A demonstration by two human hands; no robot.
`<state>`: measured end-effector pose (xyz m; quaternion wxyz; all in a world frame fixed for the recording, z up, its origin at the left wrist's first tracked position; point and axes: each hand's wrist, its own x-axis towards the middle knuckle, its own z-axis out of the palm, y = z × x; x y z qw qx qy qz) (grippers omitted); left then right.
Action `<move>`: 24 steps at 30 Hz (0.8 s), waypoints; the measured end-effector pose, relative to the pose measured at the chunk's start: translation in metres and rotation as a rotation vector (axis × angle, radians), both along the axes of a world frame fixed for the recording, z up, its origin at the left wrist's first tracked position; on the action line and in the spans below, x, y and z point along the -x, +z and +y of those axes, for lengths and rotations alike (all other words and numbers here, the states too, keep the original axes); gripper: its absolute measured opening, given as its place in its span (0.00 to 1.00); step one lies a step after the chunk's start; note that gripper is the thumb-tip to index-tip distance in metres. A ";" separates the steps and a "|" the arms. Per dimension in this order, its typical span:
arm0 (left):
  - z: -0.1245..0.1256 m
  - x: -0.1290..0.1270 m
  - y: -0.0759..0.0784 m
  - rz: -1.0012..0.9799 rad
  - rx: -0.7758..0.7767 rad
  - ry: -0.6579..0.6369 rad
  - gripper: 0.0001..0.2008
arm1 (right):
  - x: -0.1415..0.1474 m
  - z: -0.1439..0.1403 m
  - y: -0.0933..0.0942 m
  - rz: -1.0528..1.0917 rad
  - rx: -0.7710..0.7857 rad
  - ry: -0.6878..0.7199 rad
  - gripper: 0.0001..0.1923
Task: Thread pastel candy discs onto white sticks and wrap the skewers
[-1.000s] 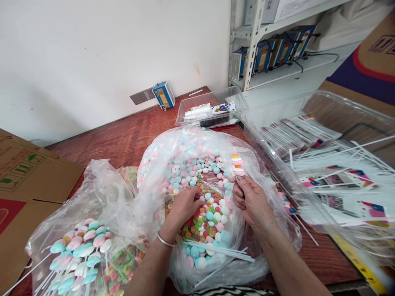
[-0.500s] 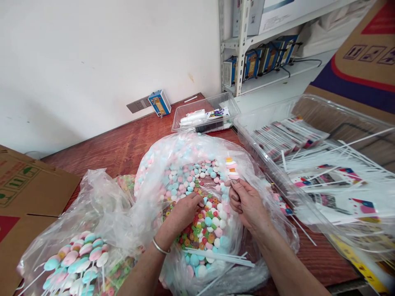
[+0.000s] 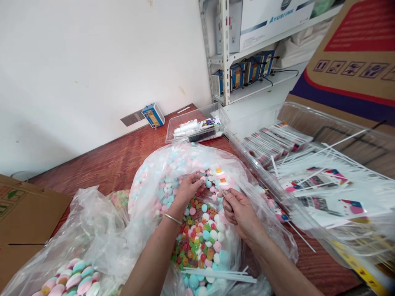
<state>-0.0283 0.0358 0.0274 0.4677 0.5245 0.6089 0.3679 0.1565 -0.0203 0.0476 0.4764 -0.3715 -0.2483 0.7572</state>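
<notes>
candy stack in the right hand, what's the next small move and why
I'd probably have the left hand pinch one of the round candies: it is right by them, and the right hand holds the candy stack close by. The view doesn't settle whether the left hand grips one yet.

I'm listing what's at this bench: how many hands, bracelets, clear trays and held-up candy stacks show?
Hands: 2 (left hand, right hand)
Bracelet: 1
Clear trays: 2 (small tray, large tray)
Candy stack: 1
Total: 6
</notes>
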 end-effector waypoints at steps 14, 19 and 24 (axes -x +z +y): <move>0.013 -0.007 -0.035 0.271 0.031 0.211 0.12 | 0.002 -0.002 -0.002 -0.014 0.026 0.043 0.18; 0.013 -0.010 -0.036 0.321 0.018 0.220 0.12 | 0.001 -0.002 -0.002 -0.024 0.016 0.042 0.18; 0.006 -0.020 -0.021 0.298 -0.054 0.237 0.08 | 0.001 0.000 -0.007 -0.021 0.007 0.023 0.18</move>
